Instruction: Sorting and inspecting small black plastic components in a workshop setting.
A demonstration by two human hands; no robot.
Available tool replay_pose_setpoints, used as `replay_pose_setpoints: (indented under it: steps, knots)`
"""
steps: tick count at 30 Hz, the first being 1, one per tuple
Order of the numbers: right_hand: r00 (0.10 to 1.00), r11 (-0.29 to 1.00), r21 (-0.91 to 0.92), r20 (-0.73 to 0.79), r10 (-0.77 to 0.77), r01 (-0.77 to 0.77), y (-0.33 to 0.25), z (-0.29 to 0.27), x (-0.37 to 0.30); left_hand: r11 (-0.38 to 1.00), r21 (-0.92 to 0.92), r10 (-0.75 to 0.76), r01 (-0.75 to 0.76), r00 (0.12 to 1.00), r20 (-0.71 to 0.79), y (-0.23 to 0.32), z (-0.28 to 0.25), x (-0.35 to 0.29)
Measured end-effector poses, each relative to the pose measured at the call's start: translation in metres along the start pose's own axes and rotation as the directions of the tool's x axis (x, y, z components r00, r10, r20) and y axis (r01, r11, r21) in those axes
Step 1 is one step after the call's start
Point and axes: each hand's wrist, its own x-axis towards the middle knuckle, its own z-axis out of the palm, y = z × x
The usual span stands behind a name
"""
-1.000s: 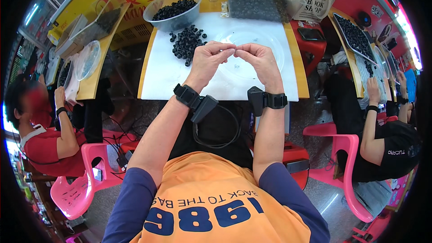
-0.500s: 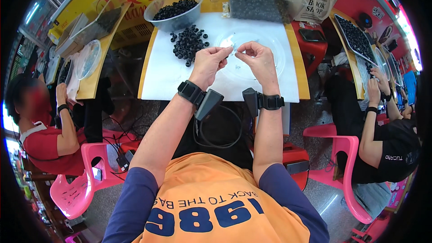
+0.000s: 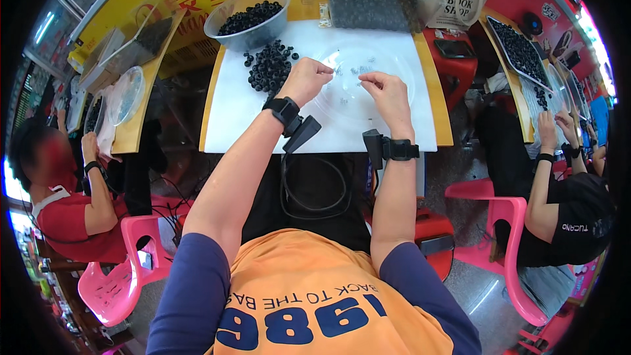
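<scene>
Dial: the clear round plate [image 3: 400,98] on the white sheet [image 3: 263,131], 12 o'clock being away from the wearer.
Left hand [image 3: 309,80]: at the plate's 9 o'clock; its grip is closed, thumb to forefinger (anything pinched there is too small to tell).
Right hand [image 3: 388,94]: toward 4 o'clock, fingertips near the plate's middle; thumb and forefinger lie close, but I cannot tell whether the grip is closed or holds anything.
Tiny pale bits [image 3: 363,70]: on the plate, scattered near 12 o'clock and between 7 and 8.
Black ring-like pieces [image 3: 269,68]: heaped at 9 o'clock, just beside the left hand.
Round tub [image 3: 249,39]: at 10 o'clock, holding more black pieces.
Rectangular bin [image 3: 374,12]: at 12 o'clock, likewise loaded.
Worktop [image 3: 444,125]: under the sheet, wooden edges showing.
Co-workers: red-shirted person [image 3: 85,213] at 8, black-shirted person [image 3: 568,217] at 4.
</scene>
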Motion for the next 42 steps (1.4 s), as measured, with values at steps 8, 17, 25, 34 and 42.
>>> replay_pose_setpoints:
  steps: [8,17,25,34,42]
  knots:
    - [0.998,0.916,0.399,0.056,0.021,-0.041,-0.017,0.004,0.001,0.924,-0.363,0.128,-0.122,0.992,-0.010,0.019,-0.001,-0.021]
    - [0.997,0.914,0.405,0.077,-0.004,-0.028,-0.023,0.009,-0.001,0.871,-0.486,0.049,-0.072,0.997,-0.061,0.011,0.004,-0.026]
    - [0.991,0.963,0.233,-0.037,-0.130,0.135,-0.019,0.018,-0.001,0.477,-0.754,-0.274,0.452,0.891,0.362,0.000,0.001,-0.008]
    - [0.999,0.918,0.394,-0.043,-0.029,0.043,-0.004,0.009,0.006,0.761,-0.517,-0.325,0.392,0.920,0.219,-0.008,-0.006,0.004]
    - [0.994,0.996,0.086,-0.107,-0.008,0.017,-0.009,0.000,0.000,0.990,0.127,-0.063,0.060,0.998,0.021,-0.007,-0.002,0.015]
